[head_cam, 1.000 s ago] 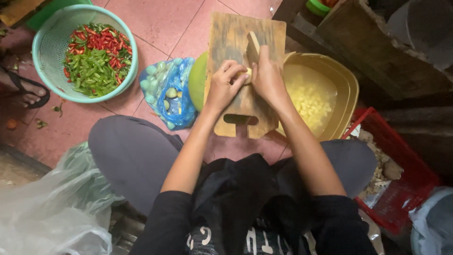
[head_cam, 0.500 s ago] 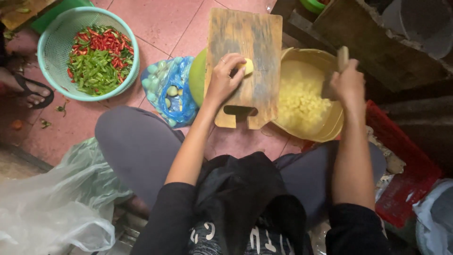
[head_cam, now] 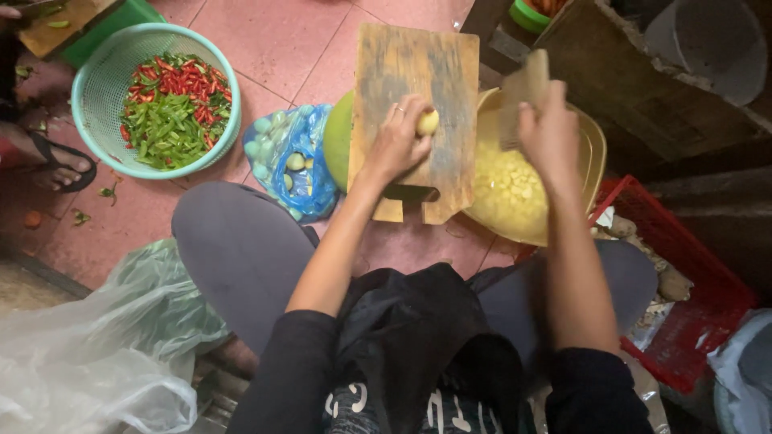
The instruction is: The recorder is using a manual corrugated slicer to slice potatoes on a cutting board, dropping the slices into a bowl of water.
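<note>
Small pale-yellow round piece of vegetable sits on the worn wooden chopping board, toward the board's 3 o'clock side. Left hand lies over it; thumb and fingers curl round it and pin it to the wood, ring on one finger.

At 3 o'clock of the piece, off the board, right hand hovers above the yellow plastic basin. Fingers are wrapped tight round a broad flat blade, blurred; the cutting edge cannot be made out.

The basin holds a good heap of pale diced pieces, roughly half its floor covered. Judgement: a fair share of the cutting is done, one piece on the board uncut.

At 9 o'clock of the board, a blue plastic bag lies open with pale green round vegetables inside, several left whole, so more remains. A green round fruit or bowl edge shows between bag and board; which one, cannot tell.

Further out at 9 to 10 o'clock, a teal mesh basket of red and green chillies. At 4 o'clock, a red plastic crate. At 7 o'clock, crumpled clear plastic bags. Another person's sandalled foot at the far 9 o'clock edge.
</note>
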